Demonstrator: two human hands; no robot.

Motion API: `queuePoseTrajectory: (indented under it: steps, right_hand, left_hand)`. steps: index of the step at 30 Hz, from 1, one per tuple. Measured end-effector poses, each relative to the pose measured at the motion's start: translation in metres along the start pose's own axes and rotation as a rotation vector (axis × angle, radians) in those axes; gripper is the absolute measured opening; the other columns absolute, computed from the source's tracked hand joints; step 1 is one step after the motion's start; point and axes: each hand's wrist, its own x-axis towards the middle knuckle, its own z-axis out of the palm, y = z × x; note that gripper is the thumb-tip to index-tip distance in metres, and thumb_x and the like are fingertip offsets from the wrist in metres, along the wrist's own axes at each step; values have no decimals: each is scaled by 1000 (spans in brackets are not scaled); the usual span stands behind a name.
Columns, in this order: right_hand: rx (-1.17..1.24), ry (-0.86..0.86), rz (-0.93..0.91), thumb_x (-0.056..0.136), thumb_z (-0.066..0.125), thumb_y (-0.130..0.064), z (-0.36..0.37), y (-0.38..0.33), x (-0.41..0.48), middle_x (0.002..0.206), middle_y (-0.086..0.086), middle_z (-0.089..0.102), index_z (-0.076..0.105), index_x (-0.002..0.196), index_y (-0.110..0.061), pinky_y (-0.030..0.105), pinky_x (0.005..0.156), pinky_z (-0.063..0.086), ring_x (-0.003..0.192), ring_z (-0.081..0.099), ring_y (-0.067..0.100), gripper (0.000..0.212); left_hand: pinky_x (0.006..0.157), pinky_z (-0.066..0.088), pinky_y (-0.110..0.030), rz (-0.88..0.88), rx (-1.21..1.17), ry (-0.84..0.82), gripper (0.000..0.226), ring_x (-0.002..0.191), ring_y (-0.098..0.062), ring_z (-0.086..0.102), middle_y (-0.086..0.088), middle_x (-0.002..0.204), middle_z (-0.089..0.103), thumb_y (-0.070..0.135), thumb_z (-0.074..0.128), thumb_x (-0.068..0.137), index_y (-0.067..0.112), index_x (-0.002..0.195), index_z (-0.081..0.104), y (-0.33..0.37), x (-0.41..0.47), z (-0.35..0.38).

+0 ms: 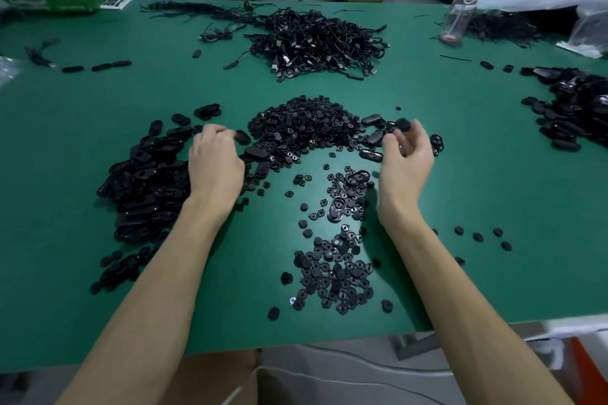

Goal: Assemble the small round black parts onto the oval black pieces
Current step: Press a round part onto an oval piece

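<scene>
left hand curling at oval piece, grip unclear | right hand pinching round part centre-right | probably needing square seating

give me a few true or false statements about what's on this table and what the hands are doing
1. The right hand holds a small round part. True.
2. The table is red. False: it is green.
3. A pile of cables lies at the far middle of the table. True.
4. The left hand pinches an oval piece. True.
5. The water bottle lies on its side by the left hand. False: it stands upright at the far right.
</scene>
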Motion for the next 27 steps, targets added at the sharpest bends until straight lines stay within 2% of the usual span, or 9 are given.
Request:
queuePoseTrajectory:
  steps: [2,4,8,14,17,19,21,23,27]
  right_hand:
    - [-30,-84,-15,103,55,-14,1,1,-3,165,4,32,22,163,-13,17,105,48,105,50,-23,69]
    - [-107,-158,-63,103,55,-12,3,1,-8,169,3,26,24,163,-14,1,98,42,112,47,-22,68]
    - [-456,-288,-291,102,59,-14,6,4,-11,151,1,54,57,144,-15,38,118,40,136,50,12,42]
    - [-955,-571,-437,102,58,-42,11,16,-13,151,-6,50,54,148,-23,38,113,21,140,31,19,49]
    - [-983,-548,-471,105,55,-37,13,19,-13,143,-3,54,63,137,-19,35,106,21,135,36,22,38]
    - [-946,-518,-475,104,58,-28,13,18,-13,132,0,58,69,126,-17,33,99,23,127,42,24,27]
    - [-943,-503,-481,103,61,-24,13,18,-13,123,0,60,72,120,-17,33,96,24,122,45,24,21]
    - [-941,-502,-487,102,62,-21,13,17,-13,117,0,60,73,116,-18,35,96,25,118,47,24,18]
    - [-917,-509,-494,102,61,-17,11,16,-14,107,0,58,72,109,-17,33,89,23,111,49,25,13]
  left_hand:
    - [112,41,-49,-25,85,-62,51,130,-41,51,-26,141,56,-20,48,89,-5,137,60,-4,0,0]
    - [105,45,-52,-33,128,-65,46,123,-44,52,-29,132,58,-20,48,89,-8,130,62,-5,0,0]
    - [99,43,-49,-40,152,21,30,115,-43,52,-25,118,63,-11,56,96,-3,123,67,-9,3,0]
    - [109,42,-43,14,-78,114,45,122,-33,53,-17,125,63,-18,53,94,6,130,66,-4,5,2]
    - [105,45,-22,75,-340,121,39,118,-19,59,-10,124,63,-13,55,97,10,124,70,12,1,-1]
    - [95,53,-21,39,-596,14,34,104,-6,65,0,117,70,-7,60,98,16,117,74,24,-3,-3]
    - [87,58,-24,-22,-897,-225,33,90,1,66,9,109,74,-5,63,97,21,112,78,35,-10,-2]
    - [89,58,-27,-63,-1085,-439,30,88,-4,65,8,107,75,0,66,97,23,111,80,42,-18,1]
    - [89,55,-20,-113,-1350,-657,25,91,-9,69,0,96,75,7,74,91,13,115,78,51,-26,8]
